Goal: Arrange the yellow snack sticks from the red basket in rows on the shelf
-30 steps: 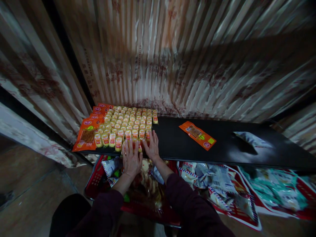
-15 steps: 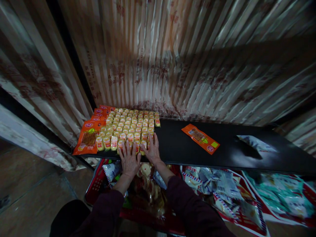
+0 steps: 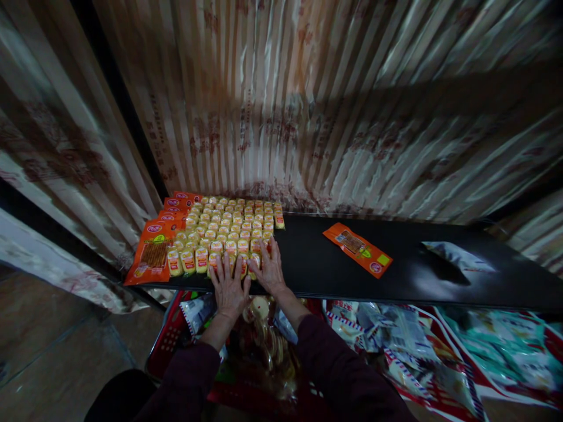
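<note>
Rows of small yellow wrapped snacks (image 3: 220, 225) stand close together on the left part of a black shelf (image 3: 308, 252). My left hand (image 3: 229, 290) rests with spread fingers against the front row. Beside it, my right hand (image 3: 269, 268) touches the front right corner of the rows, its fingers also apart. Neither hand holds anything. Orange snack packets (image 3: 153, 252) overlap along the left side of the yellow rows.
A single orange packet (image 3: 358, 249) and a silvery packet (image 3: 457, 257) lie farther right on the shelf. Below its front edge are a red basket (image 3: 165, 340) of snacks, white packets (image 3: 404, 331) and green packets (image 3: 505, 346). A striped curtain (image 3: 272, 117) hangs behind.
The view has shifted slightly. Both hands stay against the front of the yellow snacks, in nearly the same place.
</note>
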Tool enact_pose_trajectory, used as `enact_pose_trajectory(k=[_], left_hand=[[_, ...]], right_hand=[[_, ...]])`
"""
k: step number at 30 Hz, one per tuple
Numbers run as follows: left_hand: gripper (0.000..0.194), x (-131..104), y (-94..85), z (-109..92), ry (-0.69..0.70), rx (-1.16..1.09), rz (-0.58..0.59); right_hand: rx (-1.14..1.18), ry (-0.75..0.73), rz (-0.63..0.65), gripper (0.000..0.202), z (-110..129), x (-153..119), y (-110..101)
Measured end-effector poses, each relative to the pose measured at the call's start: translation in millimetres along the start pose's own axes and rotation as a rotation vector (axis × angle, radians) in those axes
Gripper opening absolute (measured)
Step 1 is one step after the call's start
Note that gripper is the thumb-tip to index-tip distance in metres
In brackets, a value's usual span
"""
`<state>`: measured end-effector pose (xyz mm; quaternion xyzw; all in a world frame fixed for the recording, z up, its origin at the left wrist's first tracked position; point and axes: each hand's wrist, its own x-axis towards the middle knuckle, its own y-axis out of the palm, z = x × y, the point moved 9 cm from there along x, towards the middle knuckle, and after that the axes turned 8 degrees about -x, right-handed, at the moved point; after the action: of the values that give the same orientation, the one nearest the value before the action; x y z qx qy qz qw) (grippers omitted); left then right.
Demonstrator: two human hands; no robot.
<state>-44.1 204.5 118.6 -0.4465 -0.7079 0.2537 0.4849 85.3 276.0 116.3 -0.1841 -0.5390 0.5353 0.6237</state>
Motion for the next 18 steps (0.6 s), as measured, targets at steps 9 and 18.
enact_pose_trajectory(k=[9, 18], left_hand=[[0.053, 5.3, 2.5, -0.9, 0.000, 0.000, -0.006], [0.054, 7.9, 4.2, -0.9, 0.017, -0.007, -0.010]], right_hand=[[0.018, 0.009, 0.024, 0.068, -4.5, 5.7, 7.8], [0.007, 0.001, 0.012, 0.066, -2.9, 8.4, 6.6]])
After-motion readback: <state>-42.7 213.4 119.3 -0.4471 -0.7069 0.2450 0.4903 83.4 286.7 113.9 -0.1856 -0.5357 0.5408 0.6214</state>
